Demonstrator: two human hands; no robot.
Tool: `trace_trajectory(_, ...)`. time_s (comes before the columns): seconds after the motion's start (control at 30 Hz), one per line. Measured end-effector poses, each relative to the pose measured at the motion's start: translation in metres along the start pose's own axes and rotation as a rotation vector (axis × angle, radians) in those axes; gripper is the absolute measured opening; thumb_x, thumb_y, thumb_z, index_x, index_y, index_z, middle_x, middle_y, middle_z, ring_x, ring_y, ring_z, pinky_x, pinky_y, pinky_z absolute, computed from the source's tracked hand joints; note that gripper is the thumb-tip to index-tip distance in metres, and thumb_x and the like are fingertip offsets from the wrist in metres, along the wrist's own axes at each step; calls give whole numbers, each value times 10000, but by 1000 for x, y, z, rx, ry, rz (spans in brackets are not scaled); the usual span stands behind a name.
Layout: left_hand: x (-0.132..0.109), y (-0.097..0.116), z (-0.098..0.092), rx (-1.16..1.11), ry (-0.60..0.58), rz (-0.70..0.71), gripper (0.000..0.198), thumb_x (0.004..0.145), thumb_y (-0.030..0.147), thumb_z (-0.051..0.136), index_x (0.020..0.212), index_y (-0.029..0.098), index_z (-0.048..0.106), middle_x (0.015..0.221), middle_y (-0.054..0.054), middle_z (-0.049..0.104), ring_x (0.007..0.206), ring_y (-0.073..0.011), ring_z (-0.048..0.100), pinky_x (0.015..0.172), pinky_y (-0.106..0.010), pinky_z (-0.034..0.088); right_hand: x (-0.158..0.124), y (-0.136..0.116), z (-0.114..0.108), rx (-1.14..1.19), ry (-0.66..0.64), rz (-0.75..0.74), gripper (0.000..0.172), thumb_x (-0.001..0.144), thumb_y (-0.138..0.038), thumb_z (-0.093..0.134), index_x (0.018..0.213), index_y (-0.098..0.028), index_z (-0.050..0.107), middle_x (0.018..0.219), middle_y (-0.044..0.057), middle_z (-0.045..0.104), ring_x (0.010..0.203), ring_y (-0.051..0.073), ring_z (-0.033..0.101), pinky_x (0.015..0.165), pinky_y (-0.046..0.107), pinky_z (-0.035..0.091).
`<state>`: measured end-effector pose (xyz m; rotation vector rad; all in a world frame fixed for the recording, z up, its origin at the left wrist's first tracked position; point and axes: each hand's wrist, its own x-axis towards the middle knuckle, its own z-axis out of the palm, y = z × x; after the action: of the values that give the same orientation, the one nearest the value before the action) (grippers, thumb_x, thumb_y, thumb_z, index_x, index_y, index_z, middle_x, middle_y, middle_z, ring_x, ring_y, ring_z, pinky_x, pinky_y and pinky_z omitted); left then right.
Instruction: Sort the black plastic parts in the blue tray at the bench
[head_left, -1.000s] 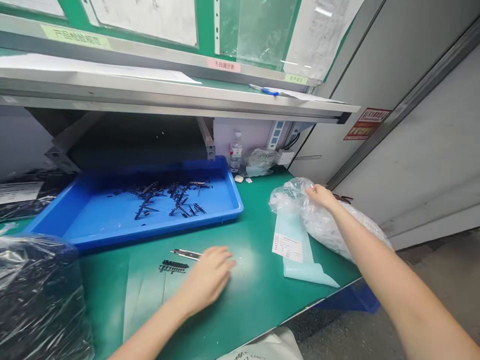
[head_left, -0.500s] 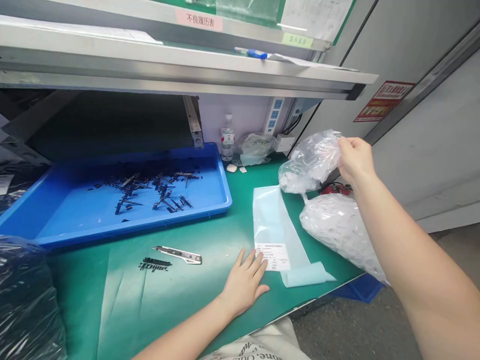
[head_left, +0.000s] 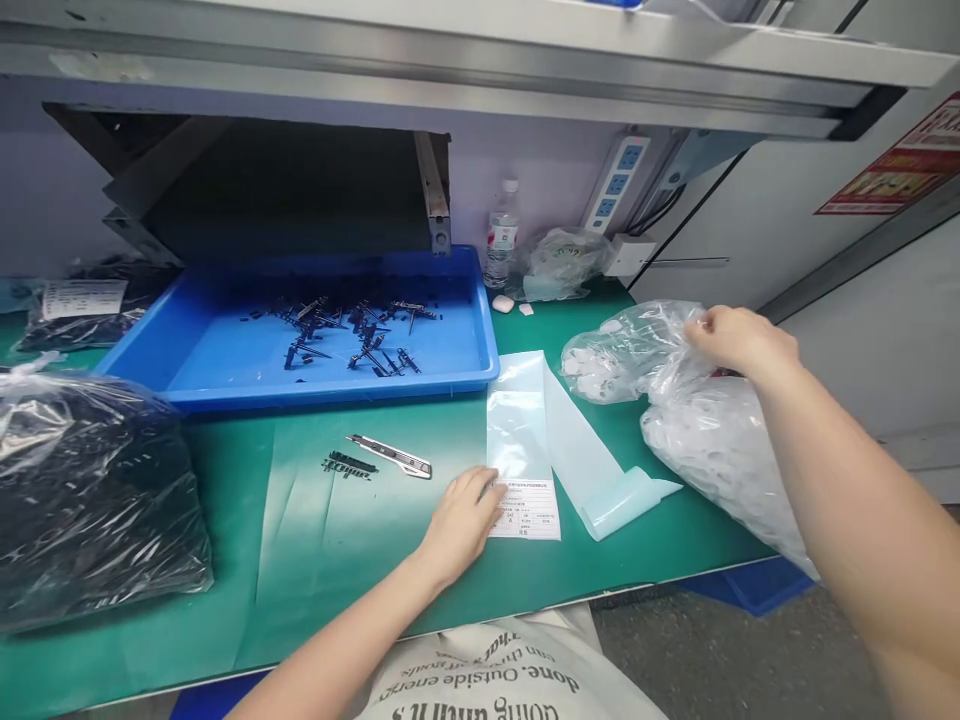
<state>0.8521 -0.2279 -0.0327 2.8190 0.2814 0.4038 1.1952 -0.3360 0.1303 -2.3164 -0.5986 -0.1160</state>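
My right hand (head_left: 739,338) grips the bunched top of a clear plastic bag (head_left: 634,350) holding small white parts, low over the green bench. A larger clear bag of white parts (head_left: 712,440) lies beneath my right forearm. My left hand (head_left: 461,520) rests flat on the bench, fingertips on the white label (head_left: 529,510) of an empty pale-blue flat bag (head_left: 547,430). A utility knife (head_left: 390,456) and a small row of black parts (head_left: 349,466) lie just left of that hand.
A blue tray (head_left: 225,370) with several black parts sits at the back of the green bench (head_left: 360,570). A black-filled plastic bag (head_left: 90,490) lies at left. A water bottle (head_left: 501,235), crumpled plastic and a power strip (head_left: 619,180) stand against the back wall under a metal shelf.
My right hand lifted the small clear bag off the bigger one, then lowered it toward the bench. My left hand slid right from near the knife onto the flat bag's label.
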Motion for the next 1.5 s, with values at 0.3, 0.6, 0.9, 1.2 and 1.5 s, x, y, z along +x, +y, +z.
trace_trajectory(0.3,22,3,4,-18,-191,-53,660,693,391,664,1218,63,435,1288,-213,440,1223,-337,376,991,-510,355,-159,-27,11,29,-404,-230,317,781,-375,412,1024,-197,511,1007,115,594,932,277,572,835,452,469)
trace_trajectory(0.6,10,-7,12,-125,-10,-35,643,653,318,721,1178,121,407,1197,-157,510,1147,-294,446,948,-471,407,-199,2,112,781,-759,522,459,580,-387,700,912,-157,481,650,27,617,637,179,595,617,306,497)
trace_trajectory(0.9,11,3,4,-176,168,-13,512,691,253,699,1123,178,434,1102,-112,524,1065,-271,464,872,-445,419,-209,-11,114,962,-702,411,646,452,-413,779,956,-177,450,622,-61,582,587,93,531,586,217,447)
trace_trajectory(1.2,11,16,-6,-263,269,-29,226,778,178,587,994,185,521,915,-52,543,883,-201,477,769,-349,390,-218,-26,110,965,-712,436,567,505,-472,753,886,-165,467,516,-84,526,543,79,514,536,192,460)
trace_trajectory(1.5,12,22,-14,-449,332,-182,112,790,186,577,900,198,590,827,-20,566,825,-163,494,742,-314,373,-215,-36,107,880,-739,392,506,474,-485,755,774,-165,502,472,-73,520,488,76,502,511,182,482)
